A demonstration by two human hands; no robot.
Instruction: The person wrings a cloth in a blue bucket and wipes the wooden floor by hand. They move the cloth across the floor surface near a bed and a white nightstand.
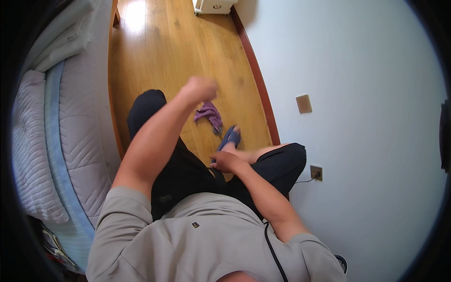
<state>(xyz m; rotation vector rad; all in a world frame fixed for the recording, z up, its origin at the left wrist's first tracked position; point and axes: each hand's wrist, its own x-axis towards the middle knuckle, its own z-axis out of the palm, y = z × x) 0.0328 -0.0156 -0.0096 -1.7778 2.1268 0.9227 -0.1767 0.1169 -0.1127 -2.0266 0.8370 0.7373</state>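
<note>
My left hand [202,88] is raised above the wooden floor [165,53], blurred, with its fingers curled; whether anything is in it cannot be told. Below and a little beyond it lies a crumpled purple cloth [211,114] with a grey end. My right hand [225,162] is low between my knees, close to my ankle, its index finger pointing left; nothing is plainly seen in it. A blue slipper [232,137] is on the foot beside that hand. Black trousers [186,169] cover my bent legs.
On the left runs a bed with a quilted cover [79,134] and a wooden side rail [112,70]. To the right rises a pale wall [363,105] with a red-brown skirting board [252,60] and a socket with a plugged cord [316,173]. A white wheeled cabinet [214,6] stands ahead.
</note>
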